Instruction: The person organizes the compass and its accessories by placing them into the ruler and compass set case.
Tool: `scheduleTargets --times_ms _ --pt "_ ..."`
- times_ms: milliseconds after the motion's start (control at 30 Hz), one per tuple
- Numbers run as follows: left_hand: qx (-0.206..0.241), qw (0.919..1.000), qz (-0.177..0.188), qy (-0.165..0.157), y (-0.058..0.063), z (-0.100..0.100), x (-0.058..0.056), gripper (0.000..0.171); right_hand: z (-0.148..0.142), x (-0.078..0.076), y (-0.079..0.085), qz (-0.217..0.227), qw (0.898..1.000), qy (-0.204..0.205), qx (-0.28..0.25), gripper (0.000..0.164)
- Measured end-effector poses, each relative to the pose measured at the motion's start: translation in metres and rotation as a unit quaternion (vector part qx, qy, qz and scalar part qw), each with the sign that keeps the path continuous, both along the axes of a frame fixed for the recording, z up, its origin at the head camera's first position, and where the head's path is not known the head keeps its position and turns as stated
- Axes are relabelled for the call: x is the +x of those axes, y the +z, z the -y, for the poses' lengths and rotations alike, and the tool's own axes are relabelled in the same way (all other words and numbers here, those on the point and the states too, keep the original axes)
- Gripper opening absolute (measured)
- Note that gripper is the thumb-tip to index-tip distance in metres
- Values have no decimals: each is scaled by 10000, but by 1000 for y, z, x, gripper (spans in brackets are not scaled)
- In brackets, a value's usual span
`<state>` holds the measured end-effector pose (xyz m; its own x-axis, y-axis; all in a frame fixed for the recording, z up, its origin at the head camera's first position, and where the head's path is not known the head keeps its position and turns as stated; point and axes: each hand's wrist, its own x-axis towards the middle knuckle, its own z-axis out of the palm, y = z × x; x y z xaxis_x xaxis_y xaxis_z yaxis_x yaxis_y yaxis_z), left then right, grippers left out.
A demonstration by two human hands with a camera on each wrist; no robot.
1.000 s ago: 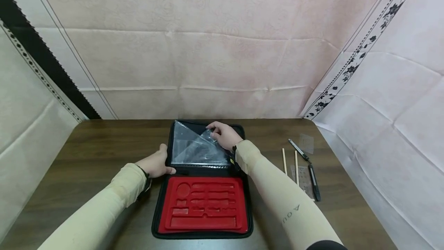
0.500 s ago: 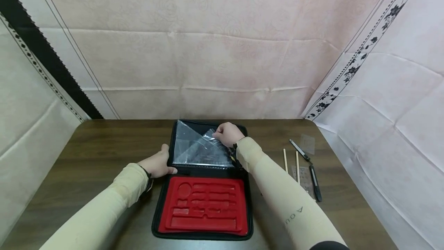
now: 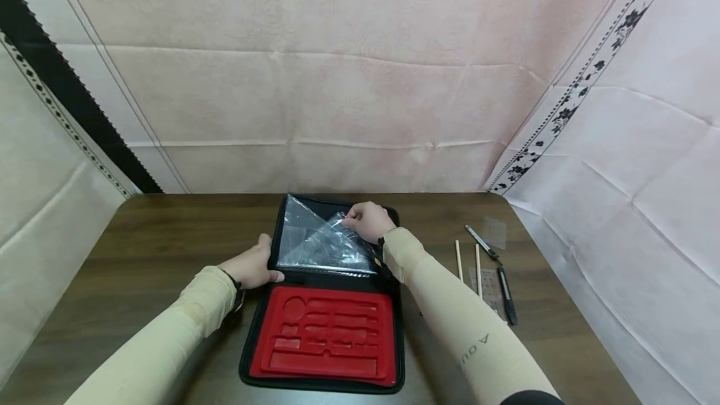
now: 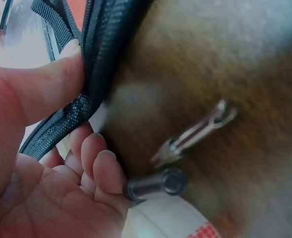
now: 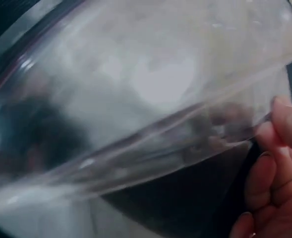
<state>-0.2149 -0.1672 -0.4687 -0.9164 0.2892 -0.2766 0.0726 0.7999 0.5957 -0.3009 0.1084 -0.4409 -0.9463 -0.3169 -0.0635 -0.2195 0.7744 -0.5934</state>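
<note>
A black zip case [image 3: 298,278] lies unfolded on the table, with a red moulded tray [image 3: 326,364] in its near half. Clear plastic film [image 3: 306,249] covers much of the far half. My left hand [image 3: 252,265] grips the case's left side near the fold; in the left wrist view its thumb [image 4: 51,89] presses the zipped edge [image 4: 103,54] while fingers curl underneath. At the upper right of the case, my right hand [image 3: 368,220] pinches a corner of the film between thumb and finger. The right wrist view shows the film [image 5: 160,144] stretched and raised from that pinch.
Right of the case lie two thin wooden sticks [image 3: 459,260], two dark-handled tools [image 3: 507,295] and a small clear sheet [image 3: 495,232]. The left wrist view shows a slim metal piece [image 4: 195,131], a dark cylinder [image 4: 155,185] and a white rounded object [image 4: 165,218] with red checks.
My right fingers have drawn together on the film, and its loose corner has shifted slightly right and creased. The left hand keeps its grip on the case.
</note>
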Motion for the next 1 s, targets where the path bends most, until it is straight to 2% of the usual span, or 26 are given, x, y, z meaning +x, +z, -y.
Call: scheduleTargets --times_ms 167,300,400,533,667,733,833,900,1000 --pt "122 9999 -38 -93 0 1 -1 75 0 4 -6 -589 9971 134 455 15" --pt "160 9998 -11 -110 0 3 -1 76 -6 13 -3 -533 9969 233 530 13" --pt "172 9998 -5 -126 0 2 0 79 -19 16 -1 -505 9980 129 351 13" --pt "86 9999 -46 -97 2 1 1 86 -45 19 0 -709 9974 -74 123 9" --pt "13 10000 29 8 3 0 3 92 -70 27 -2 -873 9948 -520 27 14" --pt "24 9999 106 76 2 -1 3 94 -80 32 -2 -687 9945 -791 -92 21" --pt "-11 9998 123 142 2 -3 4 95 -92 41 -4 -53 9949 -975 -243 29" --pt "-102 9998 78 173 3 -3 5 95 -97 46 -5 426 9945 -882 -362 32" --pt "-493 9986 -108 163 4 -2 6 93 -101 51 -8 980 9925 -602 -422 27"
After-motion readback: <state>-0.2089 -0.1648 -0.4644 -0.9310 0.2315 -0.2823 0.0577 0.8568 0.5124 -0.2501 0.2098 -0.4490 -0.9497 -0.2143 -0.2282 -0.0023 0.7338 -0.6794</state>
